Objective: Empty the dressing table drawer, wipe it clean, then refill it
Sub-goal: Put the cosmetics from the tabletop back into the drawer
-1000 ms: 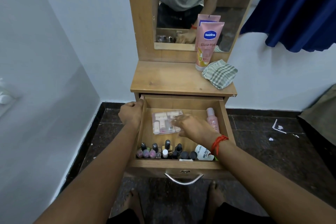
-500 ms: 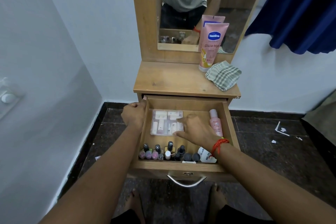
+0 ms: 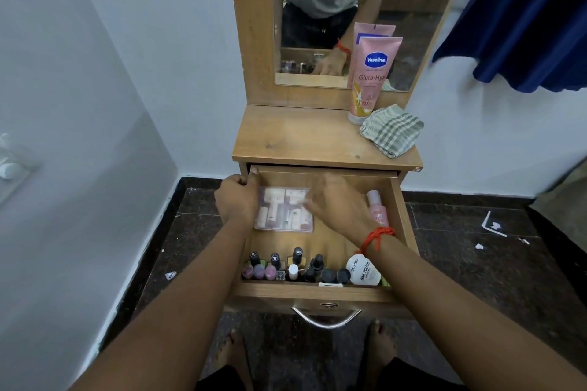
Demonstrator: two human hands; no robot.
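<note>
The wooden drawer [image 3: 401, 219] stands pulled out under the dressing table top. My left hand [image 3: 236, 200] grips its left wall near the back. My right hand [image 3: 336, 203], motion-blurred, reaches inside with its fingertips at the right edge of a clear plastic case of small bottles [image 3: 282, 212]; a firm hold cannot be made out. A pink bottle [image 3: 376, 209] lies along the right wall. Several nail polish bottles [image 3: 279, 265] and a white nail polish remover bottle [image 3: 362, 270] line the drawer front.
On the dressing table top [image 3: 305, 140] stand a pink Vaseline tube [image 3: 370, 79] and a folded checked cloth [image 3: 391, 130], in front of the mirror [image 3: 317, 25]. A blue curtain [image 3: 524, 16] hangs at right. Paper scraps [image 3: 492, 225] litter the dark floor.
My right hand has slid slightly toward the back of the drawer, at the case's right edge. The left hand stays on the drawer's left wall. The camera has tilted a little.
</note>
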